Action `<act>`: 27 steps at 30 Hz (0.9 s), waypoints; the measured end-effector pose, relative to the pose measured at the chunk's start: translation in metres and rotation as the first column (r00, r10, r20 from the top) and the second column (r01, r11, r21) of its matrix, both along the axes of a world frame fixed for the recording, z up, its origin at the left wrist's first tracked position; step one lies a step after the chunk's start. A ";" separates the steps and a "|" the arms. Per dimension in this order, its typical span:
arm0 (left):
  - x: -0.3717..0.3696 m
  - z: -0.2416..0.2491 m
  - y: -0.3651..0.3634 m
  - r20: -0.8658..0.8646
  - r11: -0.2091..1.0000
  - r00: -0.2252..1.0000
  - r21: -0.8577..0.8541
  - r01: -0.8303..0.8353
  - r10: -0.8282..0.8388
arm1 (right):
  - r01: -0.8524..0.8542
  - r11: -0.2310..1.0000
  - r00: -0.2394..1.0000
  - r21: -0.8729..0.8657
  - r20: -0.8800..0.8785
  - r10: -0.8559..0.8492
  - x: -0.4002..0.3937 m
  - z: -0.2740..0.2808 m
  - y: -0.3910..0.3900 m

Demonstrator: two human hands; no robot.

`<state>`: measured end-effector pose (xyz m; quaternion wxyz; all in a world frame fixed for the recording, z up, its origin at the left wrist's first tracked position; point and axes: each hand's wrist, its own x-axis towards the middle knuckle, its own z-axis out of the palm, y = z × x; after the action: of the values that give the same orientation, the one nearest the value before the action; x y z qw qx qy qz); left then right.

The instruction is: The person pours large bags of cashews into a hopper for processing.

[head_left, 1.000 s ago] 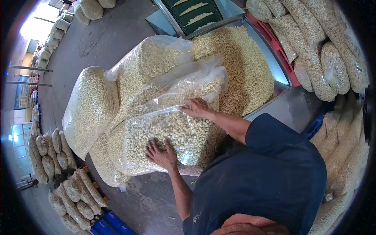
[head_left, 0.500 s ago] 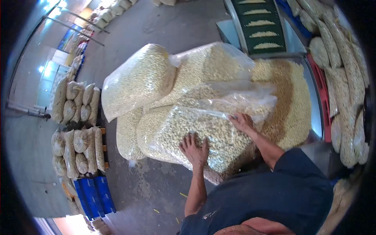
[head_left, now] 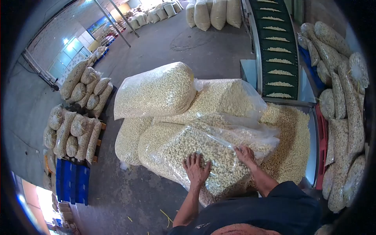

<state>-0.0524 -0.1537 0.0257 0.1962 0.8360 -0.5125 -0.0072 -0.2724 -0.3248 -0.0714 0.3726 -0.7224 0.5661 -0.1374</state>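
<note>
A clear plastic bag of pale, curved nuts that look like cashews point(head_left: 219, 164) lies in front of my body. My left hand point(head_left: 197, 169) rests flat on its upper face, fingers spread. At the bag's right upper edge, my right hand point(head_left: 245, 156) has its fingers closed on the plastic film. The film's loose end point(head_left: 268, 137) reaches toward a heap of loose nuts point(head_left: 291, 137) on the right. Behind this bag lie other filled bags, including a large one point(head_left: 156, 92) on top at the back left and another point(head_left: 223, 98) at the back right.
A green conveyor belt point(head_left: 280, 66) carries small rows of nuts at the back right. Filled bags point(head_left: 340, 102) are stacked along the right, near a red edge point(head_left: 322, 145). Left stand pallets of bags point(head_left: 76, 133) and a blue pallet point(head_left: 72, 182). White sacks point(head_left: 213, 15) stand far back.
The camera view has tilted up and turned, showing more of the conveyor and the far sacks. Both hands stay at nearly the same places on the bag.
</note>
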 end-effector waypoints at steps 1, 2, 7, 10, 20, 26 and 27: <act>0.000 0.000 0.000 -0.001 1.000 1.000 -0.010 -0.006 0.006 | -0.006 1.000 1.000 -0.010 -0.001 0.006 -0.001 -0.003 -0.001; 0.000 0.000 0.001 0.001 1.000 1.000 -0.011 -0.001 0.001 | -0.006 1.000 1.000 -0.023 -0.003 0.006 -0.001 -0.006 -0.001; 0.002 0.000 0.002 0.017 1.000 1.000 -0.008 0.001 -0.001 | 0.012 0.992 1.000 -0.123 0.003 -0.011 0.002 -0.014 0.001; 0.001 0.000 0.002 0.011 1.000 1.000 -0.011 0.009 -0.008 | -0.017 0.998 1.000 -0.059 0.005 0.017 -0.001 -0.012 -0.001; 0.002 0.005 0.003 -0.014 1.000 1.000 -0.012 0.011 -0.011 | -0.006 0.995 1.000 -0.103 -0.009 0.005 0.000 -0.019 -0.002; 0.003 -0.001 0.004 0.006 1.000 1.000 -0.007 0.009 -0.009 | -0.019 0.998 0.998 0.064 -0.059 0.023 0.002 0.001 -0.003; 0.003 0.000 0.003 0.003 1.000 1.000 -0.010 0.007 -0.007 | -0.017 0.997 0.998 0.074 -0.066 0.022 0.001 0.001 -0.003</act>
<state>-0.0497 -0.1504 0.0260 0.1995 0.8333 -0.5156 -0.0040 -0.2713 -0.3276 -0.0700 0.3811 -0.7180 0.5756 -0.0887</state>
